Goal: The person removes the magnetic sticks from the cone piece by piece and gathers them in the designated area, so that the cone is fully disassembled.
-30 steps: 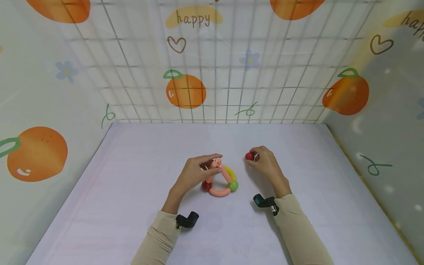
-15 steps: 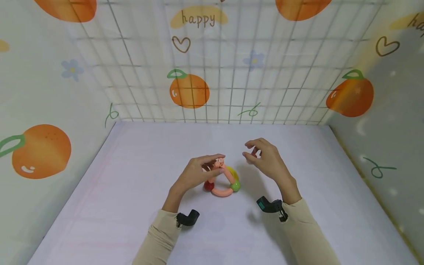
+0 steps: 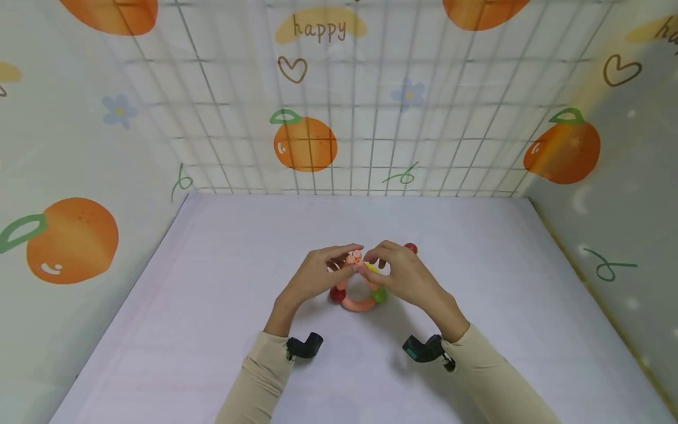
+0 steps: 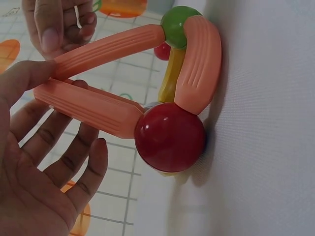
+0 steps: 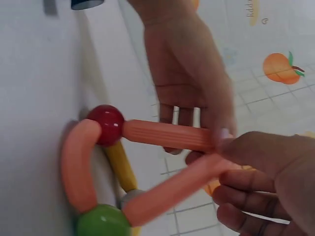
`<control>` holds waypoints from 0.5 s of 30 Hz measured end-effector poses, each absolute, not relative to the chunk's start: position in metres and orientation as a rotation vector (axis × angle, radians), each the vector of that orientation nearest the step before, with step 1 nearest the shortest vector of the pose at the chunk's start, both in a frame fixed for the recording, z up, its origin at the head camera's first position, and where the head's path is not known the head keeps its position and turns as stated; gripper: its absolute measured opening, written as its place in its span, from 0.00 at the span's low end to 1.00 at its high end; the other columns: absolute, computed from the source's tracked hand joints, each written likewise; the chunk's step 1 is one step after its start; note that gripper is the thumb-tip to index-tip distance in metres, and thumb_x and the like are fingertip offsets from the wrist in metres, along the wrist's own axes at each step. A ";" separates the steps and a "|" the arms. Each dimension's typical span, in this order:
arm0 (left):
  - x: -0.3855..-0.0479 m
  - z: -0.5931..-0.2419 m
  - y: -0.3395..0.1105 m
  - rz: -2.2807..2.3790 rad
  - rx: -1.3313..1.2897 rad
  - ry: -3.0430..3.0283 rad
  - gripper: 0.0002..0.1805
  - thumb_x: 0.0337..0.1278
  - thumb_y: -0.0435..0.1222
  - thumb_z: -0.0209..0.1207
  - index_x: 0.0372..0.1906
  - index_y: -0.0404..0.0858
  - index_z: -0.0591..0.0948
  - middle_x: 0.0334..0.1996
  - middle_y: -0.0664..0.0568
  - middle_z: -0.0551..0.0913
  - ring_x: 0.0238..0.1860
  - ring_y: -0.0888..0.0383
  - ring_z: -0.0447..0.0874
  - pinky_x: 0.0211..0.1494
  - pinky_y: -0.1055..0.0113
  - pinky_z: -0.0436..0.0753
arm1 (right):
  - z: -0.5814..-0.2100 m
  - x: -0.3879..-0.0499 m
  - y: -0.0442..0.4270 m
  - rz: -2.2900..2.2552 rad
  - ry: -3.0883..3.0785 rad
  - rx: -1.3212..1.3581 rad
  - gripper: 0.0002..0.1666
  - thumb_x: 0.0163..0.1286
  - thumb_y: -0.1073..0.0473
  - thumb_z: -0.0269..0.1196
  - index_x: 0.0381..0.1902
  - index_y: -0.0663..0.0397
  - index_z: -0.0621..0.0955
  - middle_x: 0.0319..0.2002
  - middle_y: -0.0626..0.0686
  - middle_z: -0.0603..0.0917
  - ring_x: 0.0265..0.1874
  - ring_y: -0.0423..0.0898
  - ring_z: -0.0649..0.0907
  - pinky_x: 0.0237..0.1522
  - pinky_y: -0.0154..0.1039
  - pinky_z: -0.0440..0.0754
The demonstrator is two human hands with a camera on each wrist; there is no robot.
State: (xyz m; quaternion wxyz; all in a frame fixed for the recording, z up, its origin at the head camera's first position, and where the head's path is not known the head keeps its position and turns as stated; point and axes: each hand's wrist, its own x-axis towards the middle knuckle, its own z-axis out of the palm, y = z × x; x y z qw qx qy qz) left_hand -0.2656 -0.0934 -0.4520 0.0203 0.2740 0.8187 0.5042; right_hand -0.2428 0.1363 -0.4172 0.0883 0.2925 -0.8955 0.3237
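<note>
A toy frame of pink rods point(image 4: 98, 108) joins a red ball point(image 4: 170, 137) and a green ball point(image 4: 178, 25), with a curved pink piece point(image 4: 201, 64) between them on the table and a yellow piece point(image 4: 171, 76) behind. The left hand point(image 3: 312, 277) pinches the raised rod ends at the top with thumb and fingers. From the other side, the right hand point(image 3: 408, 274) has its thumb and fingers at those same ends; in the right wrist view its thumb lies against them. Whether it grips them is partly hidden.
A loose red ball point(image 3: 411, 248) lies on the table point(image 3: 238, 235) just behind the right hand. Printed cloth walls point(image 3: 365, 135) with a grid and oranges stand at the back and both sides.
The right hand has let go of the loose red ball, lifted off, and moved left to the top of the pink rods. The left hand keeps its pinch there.
</note>
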 end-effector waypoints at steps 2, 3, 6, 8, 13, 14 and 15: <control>-0.266 -0.452 -0.094 1.567 0.857 2.538 0.24 0.65 0.48 0.65 0.64 0.55 0.80 0.52 0.64 0.84 0.41 0.60 0.82 0.47 0.62 0.82 | -0.420 -0.243 0.133 0.965 -2.664 0.869 0.11 0.65 0.52 0.72 0.41 0.50 0.86 0.37 0.48 0.83 0.36 0.49 0.81 0.35 0.38 0.79; -0.266 -0.452 -0.095 1.566 0.857 2.541 0.23 0.65 0.48 0.65 0.64 0.54 0.80 0.52 0.64 0.84 0.41 0.60 0.82 0.47 0.62 0.82 | -0.422 -0.244 0.131 0.964 -2.659 0.870 0.10 0.65 0.52 0.71 0.41 0.50 0.86 0.37 0.49 0.83 0.36 0.48 0.81 0.35 0.38 0.78; -0.266 -0.451 -0.094 1.568 0.855 2.542 0.23 0.65 0.47 0.65 0.64 0.53 0.80 0.52 0.63 0.84 0.41 0.59 0.82 0.47 0.62 0.82 | -0.425 -0.245 0.129 0.965 -2.647 0.856 0.09 0.66 0.53 0.71 0.40 0.51 0.86 0.37 0.49 0.83 0.35 0.48 0.80 0.34 0.38 0.78; -0.265 -0.451 -0.094 1.562 0.850 2.545 0.24 0.65 0.47 0.65 0.64 0.53 0.80 0.52 0.64 0.84 0.41 0.58 0.83 0.47 0.62 0.82 | -0.427 -0.245 0.129 0.968 -2.641 0.846 0.08 0.66 0.54 0.71 0.39 0.51 0.86 0.35 0.49 0.82 0.34 0.47 0.80 0.33 0.37 0.78; -0.266 -0.450 -0.093 1.532 0.849 2.566 0.24 0.65 0.47 0.65 0.65 0.54 0.79 0.54 0.63 0.83 0.41 0.58 0.83 0.48 0.62 0.82 | -0.430 -0.245 0.130 0.994 -2.607 0.836 0.07 0.65 0.55 0.72 0.37 0.52 0.86 0.34 0.49 0.82 0.34 0.46 0.80 0.34 0.37 0.78; -0.266 -0.450 -0.093 1.532 0.848 2.568 0.24 0.65 0.48 0.65 0.65 0.53 0.79 0.54 0.63 0.83 0.41 0.58 0.83 0.47 0.62 0.82 | -0.431 -0.245 0.130 1.000 -2.603 0.836 0.08 0.65 0.55 0.72 0.38 0.52 0.86 0.35 0.49 0.82 0.34 0.47 0.80 0.34 0.37 0.78; -0.266 -0.451 -0.094 1.534 0.847 2.571 0.24 0.65 0.47 0.64 0.65 0.53 0.79 0.54 0.63 0.83 0.41 0.58 0.83 0.47 0.62 0.82 | -0.432 -0.246 0.129 1.005 -2.598 0.841 0.08 0.65 0.56 0.72 0.38 0.52 0.86 0.35 0.49 0.82 0.34 0.47 0.80 0.34 0.37 0.78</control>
